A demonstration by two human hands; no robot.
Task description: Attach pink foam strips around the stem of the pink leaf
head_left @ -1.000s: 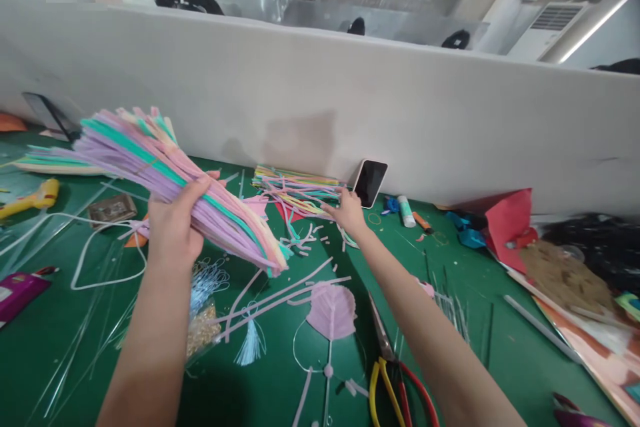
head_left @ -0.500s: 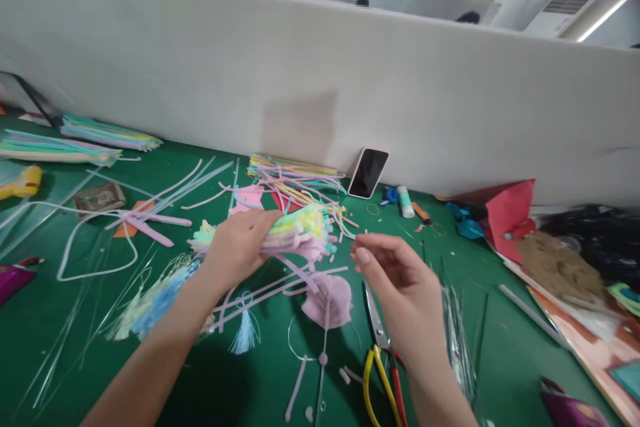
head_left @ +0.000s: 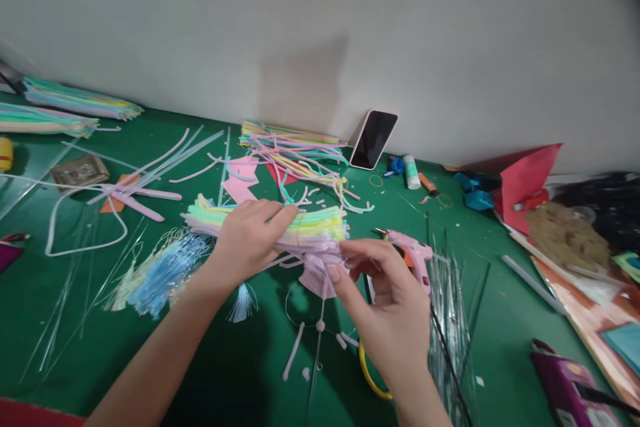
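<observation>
My left hand [head_left: 253, 237] is wrapped round a bundle of pastel pipe cleaners [head_left: 320, 223], green, yellow and lilac, with a thin band about it. At the bundle's right end my right hand [head_left: 387, 297] closes thumb and forefinger on a lilac pipe cleaner; its tip is partly hidden by the fingers. Under the bundle lies a lilac fan-shaped piece [head_left: 316, 280] on a thin stem with a small lilac ball [head_left: 321, 325]. Yellow-handled pliers [head_left: 369, 373] are mostly covered by my right hand. Beside that hand lies a pink glue gun [head_left: 417, 253].
More pipe cleaners [head_left: 290, 140] lie by the white wall, near a leaning phone [head_left: 374, 139] and a glue stick [head_left: 411, 172]. Blue tassels [head_left: 167, 273] are at left. Thin metallic wires [head_left: 450, 327] and a purple box [head_left: 570, 380] lie at right.
My right hand has moved left to the bundle and closed on a lilac pipe cleaner. The bundle is turned flatter in my left hand. The view has tipped, and the glue gun now shows.
</observation>
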